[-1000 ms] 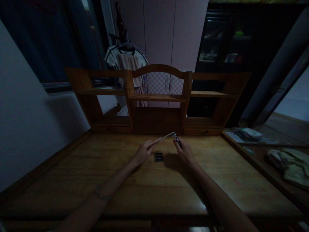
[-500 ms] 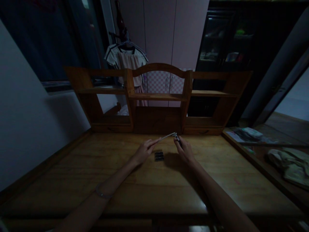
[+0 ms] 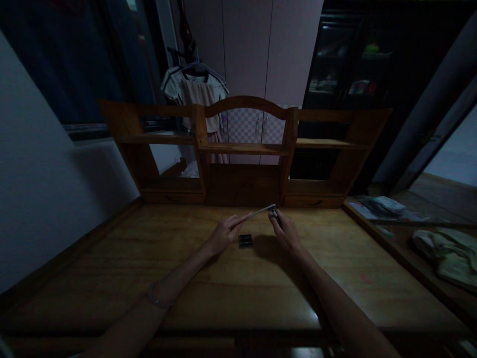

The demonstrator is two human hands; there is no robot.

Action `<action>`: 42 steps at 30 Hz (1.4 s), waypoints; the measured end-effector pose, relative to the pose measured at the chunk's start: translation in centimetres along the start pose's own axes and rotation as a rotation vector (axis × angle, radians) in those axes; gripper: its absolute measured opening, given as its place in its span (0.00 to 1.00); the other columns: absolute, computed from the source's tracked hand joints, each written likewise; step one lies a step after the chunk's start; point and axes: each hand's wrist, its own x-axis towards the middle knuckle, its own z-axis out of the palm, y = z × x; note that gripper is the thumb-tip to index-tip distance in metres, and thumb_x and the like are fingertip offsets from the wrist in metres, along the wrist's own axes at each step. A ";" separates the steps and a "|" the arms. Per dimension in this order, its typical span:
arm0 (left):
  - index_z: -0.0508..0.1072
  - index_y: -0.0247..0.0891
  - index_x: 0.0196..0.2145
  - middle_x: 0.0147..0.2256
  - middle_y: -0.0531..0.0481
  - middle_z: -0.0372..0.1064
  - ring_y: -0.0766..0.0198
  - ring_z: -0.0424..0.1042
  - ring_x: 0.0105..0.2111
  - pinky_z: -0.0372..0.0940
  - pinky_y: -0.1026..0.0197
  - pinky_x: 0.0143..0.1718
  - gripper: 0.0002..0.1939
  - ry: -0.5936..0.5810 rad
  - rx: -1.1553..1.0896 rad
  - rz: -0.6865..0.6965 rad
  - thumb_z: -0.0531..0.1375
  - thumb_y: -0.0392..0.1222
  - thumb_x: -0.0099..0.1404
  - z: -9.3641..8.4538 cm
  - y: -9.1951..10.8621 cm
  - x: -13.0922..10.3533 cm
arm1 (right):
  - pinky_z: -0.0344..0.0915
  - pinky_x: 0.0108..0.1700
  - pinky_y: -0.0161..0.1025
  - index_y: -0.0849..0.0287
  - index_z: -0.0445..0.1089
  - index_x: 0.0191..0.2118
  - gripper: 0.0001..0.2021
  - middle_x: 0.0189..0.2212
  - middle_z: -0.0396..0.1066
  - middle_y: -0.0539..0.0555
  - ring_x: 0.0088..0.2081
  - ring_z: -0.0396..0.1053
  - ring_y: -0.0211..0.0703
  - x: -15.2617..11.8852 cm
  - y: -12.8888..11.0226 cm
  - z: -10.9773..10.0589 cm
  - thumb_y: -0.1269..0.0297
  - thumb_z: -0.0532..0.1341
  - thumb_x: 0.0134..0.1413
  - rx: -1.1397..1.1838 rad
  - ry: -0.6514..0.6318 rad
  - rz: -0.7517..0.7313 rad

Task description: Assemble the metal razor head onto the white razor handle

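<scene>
My left hand [image 3: 223, 232] is closed on the near end of a thin, pale, flat piece [image 3: 259, 212], seen almost edge-on, so its kind is unclear. It slants up and to the right, above the desk. My right hand [image 3: 286, 231] is closed around a small dark tool with a shiny metal end [image 3: 276, 215], too dim to name. The far tip of the pale piece meets or overlaps that metal end. Between my forearms, a small block of dark parallel bars [image 3: 245, 241] lies flat on the wooden desk [image 3: 238, 288], touched by neither hand.
A wooden shelf unit [image 3: 244, 149] with several compartments stands along the desk's back edge. To the right, a lower surface holds crumpled cloth [image 3: 447, 256] and a pile of papers and packets [image 3: 383, 205]. A white wall [image 3: 67, 189] borders the left side.
The pale piece and my left hand have shifted slightly to the right, bringing its tip further over the tool's metal end. My right hand has hardly moved.
</scene>
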 end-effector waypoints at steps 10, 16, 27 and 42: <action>0.61 0.46 0.59 0.51 0.47 0.68 0.61 0.67 0.45 0.59 0.57 0.50 0.21 0.009 0.010 -0.017 0.49 0.39 0.69 -0.1 -0.4 0.1 | 0.55 0.30 0.34 0.57 0.65 0.36 0.17 0.26 0.69 0.52 0.27 0.66 0.42 0.0 -0.2 0.0 0.53 0.46 0.64 -0.002 0.001 -0.005; 0.61 0.46 0.59 0.52 0.47 0.67 0.60 0.66 0.47 0.58 0.57 0.51 0.21 -0.030 -0.062 -0.040 0.50 0.40 0.69 0.1 -0.7 0.2 | 0.54 0.30 0.34 0.57 0.64 0.35 0.16 0.25 0.68 0.51 0.26 0.65 0.40 0.0 -0.2 -0.1 0.53 0.47 0.64 -0.002 -0.001 -0.005; 0.63 0.45 0.58 0.48 0.47 0.69 0.61 0.67 0.43 0.60 0.59 0.47 0.21 -0.026 -0.082 -0.049 0.52 0.41 0.68 0.1 -1.2 0.3 | 0.55 0.30 0.34 0.56 0.65 0.35 0.16 0.25 0.69 0.52 0.27 0.67 0.41 -0.1 0.0 0.0 0.53 0.47 0.63 -0.024 0.013 0.007; 0.62 0.45 0.58 0.45 0.47 0.70 0.62 0.67 0.41 0.59 0.59 0.47 0.21 -0.041 -0.065 -0.080 0.51 0.42 0.68 -0.2 -0.5 0.2 | 0.56 0.30 0.34 0.57 0.65 0.35 0.16 0.25 0.69 0.52 0.26 0.66 0.41 0.0 -0.1 -0.1 0.54 0.46 0.64 -0.009 0.031 0.000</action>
